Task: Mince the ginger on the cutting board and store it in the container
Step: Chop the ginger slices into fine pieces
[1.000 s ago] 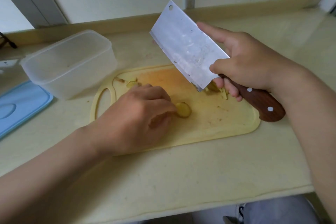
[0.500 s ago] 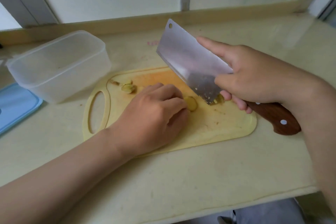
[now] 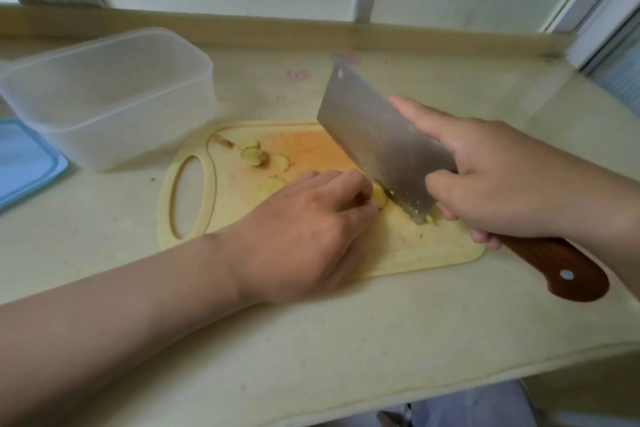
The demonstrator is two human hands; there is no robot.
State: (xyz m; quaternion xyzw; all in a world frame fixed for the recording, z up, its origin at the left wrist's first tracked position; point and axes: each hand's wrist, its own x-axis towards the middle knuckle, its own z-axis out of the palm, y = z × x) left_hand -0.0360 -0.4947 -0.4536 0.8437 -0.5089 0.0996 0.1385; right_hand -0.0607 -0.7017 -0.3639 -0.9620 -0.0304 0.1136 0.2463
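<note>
A yellow cutting board (image 3: 242, 204) lies on the counter. My left hand (image 3: 304, 225) presses a ginger slice (image 3: 379, 198) against the board with curled fingertips. My right hand (image 3: 502, 177) grips a cleaver (image 3: 377, 142) by its wooden handle (image 3: 561, 270), index finger laid along the blade. The blade edge rests on the board right beside the held slice, with small cut bits by its heel. More ginger slices (image 3: 254, 154) lie near the board's handle hole. An open, clear plastic container (image 3: 110, 94) stands left of the board.
A blue lid (image 3: 24, 159) lies at the far left beside the container. The counter's front edge (image 3: 450, 388) runs below my arms. A raised ledge (image 3: 415, 35) and window frame close off the back.
The cleaver has come down from above the board until its edge meets the board beside the slice. My left hand has shifted right with the slice. The camera has tilted slightly.
</note>
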